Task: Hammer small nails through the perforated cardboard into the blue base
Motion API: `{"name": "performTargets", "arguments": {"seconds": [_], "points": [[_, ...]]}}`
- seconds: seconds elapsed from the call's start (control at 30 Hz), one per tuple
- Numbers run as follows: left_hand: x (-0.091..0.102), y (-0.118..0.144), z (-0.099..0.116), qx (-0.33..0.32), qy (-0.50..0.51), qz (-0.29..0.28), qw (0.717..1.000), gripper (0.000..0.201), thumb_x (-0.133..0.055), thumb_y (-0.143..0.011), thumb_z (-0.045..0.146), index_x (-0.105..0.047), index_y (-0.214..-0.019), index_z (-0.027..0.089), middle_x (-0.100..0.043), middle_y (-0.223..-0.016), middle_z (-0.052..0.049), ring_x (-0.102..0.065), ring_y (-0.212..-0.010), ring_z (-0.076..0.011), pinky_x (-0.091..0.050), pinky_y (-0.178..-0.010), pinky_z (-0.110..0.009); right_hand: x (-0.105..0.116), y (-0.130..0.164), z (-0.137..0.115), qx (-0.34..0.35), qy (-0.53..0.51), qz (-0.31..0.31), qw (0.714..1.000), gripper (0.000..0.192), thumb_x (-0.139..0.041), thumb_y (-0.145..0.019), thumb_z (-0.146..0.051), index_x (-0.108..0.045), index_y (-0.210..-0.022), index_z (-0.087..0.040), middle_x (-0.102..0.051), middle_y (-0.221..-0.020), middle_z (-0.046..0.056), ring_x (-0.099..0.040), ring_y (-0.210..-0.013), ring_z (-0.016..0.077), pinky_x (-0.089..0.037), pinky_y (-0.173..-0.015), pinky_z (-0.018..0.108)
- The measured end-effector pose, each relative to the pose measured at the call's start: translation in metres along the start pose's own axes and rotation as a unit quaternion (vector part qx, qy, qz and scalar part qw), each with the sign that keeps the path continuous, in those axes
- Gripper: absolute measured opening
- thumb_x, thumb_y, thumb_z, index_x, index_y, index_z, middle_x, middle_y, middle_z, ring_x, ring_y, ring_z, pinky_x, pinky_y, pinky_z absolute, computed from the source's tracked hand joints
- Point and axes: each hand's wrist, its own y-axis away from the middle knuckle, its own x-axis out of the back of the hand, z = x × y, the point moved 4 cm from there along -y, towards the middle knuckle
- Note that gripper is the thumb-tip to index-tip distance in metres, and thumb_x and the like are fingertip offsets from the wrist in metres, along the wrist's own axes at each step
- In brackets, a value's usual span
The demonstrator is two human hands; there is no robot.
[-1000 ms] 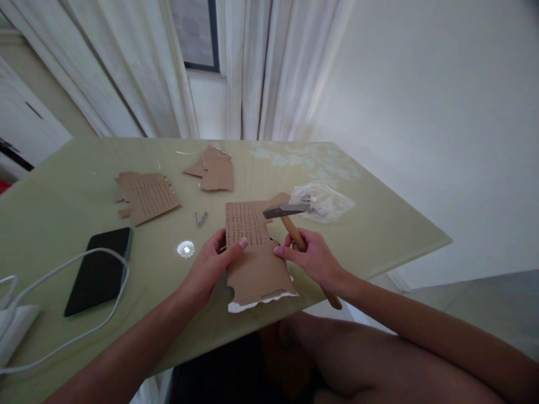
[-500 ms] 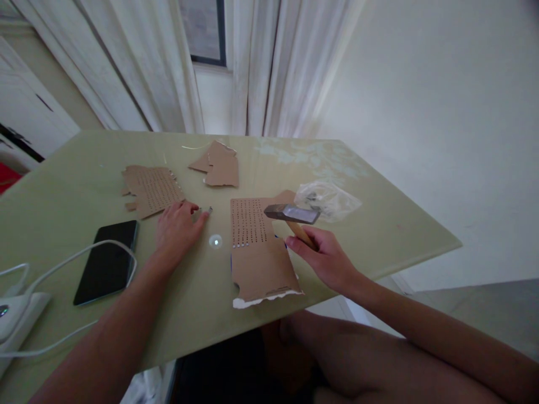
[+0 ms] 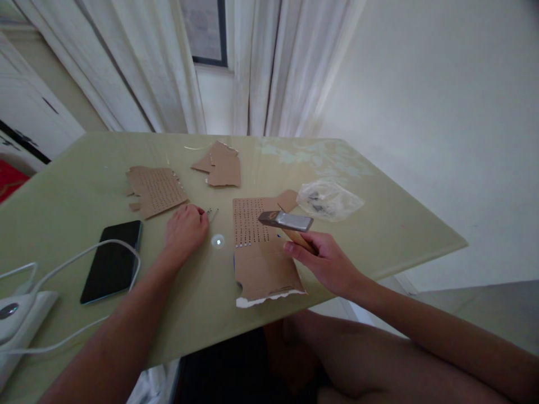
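My right hand [image 3: 326, 261] is wrapped round the wooden handle of a hammer [image 3: 288, 220]. The hammer's metal head hangs over a piece of brown cardboard [image 3: 265, 275] with rows of small holes. A short row of light-coloured bits [image 3: 243, 245] sits along the lower edge of those holes. Left of this cardboard, my left hand [image 3: 188, 227] rests on the table with its fingers curled in. Just beyond its fingertips lie small thin metal pieces [image 3: 214, 214], perhaps nails. What the curled fingers hold, if anything, is hidden.
A second punched cardboard piece [image 3: 158, 191] and a torn cardboard scrap [image 3: 225, 171] lie farther back. On the right is a clear plastic bag [image 3: 330, 200] with dark bits inside. A phone [image 3: 112, 264], a white cable [image 3: 76, 261] and a power strip [image 3: 29, 320] occupy the left.
My left hand has shifted slightly right, and its thumb and fingers have curled in. The hammer head has dipped a little and moved slightly left over the cardboard.
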Motion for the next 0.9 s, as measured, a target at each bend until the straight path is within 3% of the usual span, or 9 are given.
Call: {"name": "performTargets", "arguments": {"seconds": [0.13, 0.27, 0.37, 0.47, 0.53, 0.67, 0.9], "points": [[0.001, 0.000, 0.001, 0.000, 0.002, 0.020, 1.000, 0.030, -0.048, -0.098, 0.029, -0.073, -0.105, 0.013, -0.075, -0.116, -0.027, -0.068, -0.119, -0.0447, -0.054, -0.105, -0.058, 0.000, 0.000, 0.000, -0.004, -0.007, -0.001, 1.000, 0.048, -0.066, -0.097, -0.063, -0.053, -0.074, -0.023, -0.042, -0.072, -0.004, -0.040, -0.068, 0.0143, -0.029, -0.062, 0.032], [0.018, 0.002, 0.011, -0.012, 0.150, 0.095, 0.984, 0.028, -0.051, -0.098, 0.031, -0.072, -0.110, 0.016, -0.076, -0.109, -0.019, -0.069, -0.108, -0.0381, -0.054, -0.102, -0.056, 0.001, 0.000, -0.001, -0.006, 0.000, 0.007, 1.000, 0.048, -0.066, -0.097, -0.063, -0.052, -0.074, -0.023, -0.040, -0.071, -0.005, -0.038, -0.067, 0.0141, -0.028, -0.061, 0.032], [0.033, 0.013, 0.031, -0.050, 0.316, 0.088, 0.943, 0.033, -0.055, -0.102, 0.040, -0.073, -0.121, 0.020, -0.078, -0.110, -0.011, -0.070, -0.090, -0.0257, -0.058, -0.082, -0.040, 0.003, 0.000, -0.001, -0.005, 0.005, 0.011, 1.000, 0.048, -0.066, -0.097, -0.063, -0.053, -0.074, -0.023, -0.040, -0.071, -0.005, -0.038, -0.067, 0.0138, -0.028, -0.061, 0.032], [0.046, 0.035, 0.055, -0.088, 0.484, 0.046, 0.870, 0.028, -0.065, -0.101, 0.047, -0.075, -0.108, 0.021, -0.080, -0.104, -0.007, -0.072, -0.090, -0.0214, -0.058, -0.078, -0.032, 0.006, 0.001, 0.001, -0.006, 0.010, 0.016, 1.000, 0.050, -0.065, -0.097, -0.064, -0.052, -0.074, -0.023, -0.039, -0.070, -0.005, -0.037, -0.066, 0.0136, -0.027, -0.060, 0.032], [0.051, 0.051, 0.067, -0.106, 0.523, 0.010, 0.846, 0.025, -0.073, -0.098, 0.045, -0.075, -0.102, 0.021, -0.080, -0.095, -0.005, -0.072, -0.084, -0.0199, -0.056, -0.074, -0.031, 0.007, 0.002, 0.001, -0.009, 0.012, 0.014, 1.000, 0.050, -0.065, -0.097, -0.065, -0.052, -0.074, -0.022, -0.039, -0.069, -0.005, -0.037, -0.066, 0.0134, -0.026, -0.060, 0.032], [0.056, 0.069, 0.079, -0.140, 0.488, -0.028, 0.861, 0.019, -0.077, -0.096, 0.040, -0.081, -0.097, 0.022, -0.081, -0.089, -0.004, -0.068, -0.075, -0.0181, -0.051, -0.065, -0.029, 0.009, 0.002, 0.001, -0.016, 0.013, 0.007, 1.000, 0.050, -0.065, -0.097, -0.065, -0.053, -0.074, -0.022, -0.039, -0.070, -0.005, -0.037, -0.066, 0.0134, -0.026, -0.059, 0.031], [0.056, 0.072, 0.082, -0.174, 0.431, -0.022, 0.885, 0.014, -0.077, -0.096, 0.037, -0.085, -0.095, 0.026, -0.082, -0.086, -0.002, -0.062, -0.068, -0.0167, -0.047, -0.062, -0.030, 0.005, 0.001, 0.002, -0.027, 0.026, -0.017, 0.999, 0.052, -0.064, -0.099, -0.066, -0.054, -0.073, -0.022, -0.038, -0.069, -0.005, -0.036, -0.065, 0.0137, -0.026, -0.058, 0.031]]}}
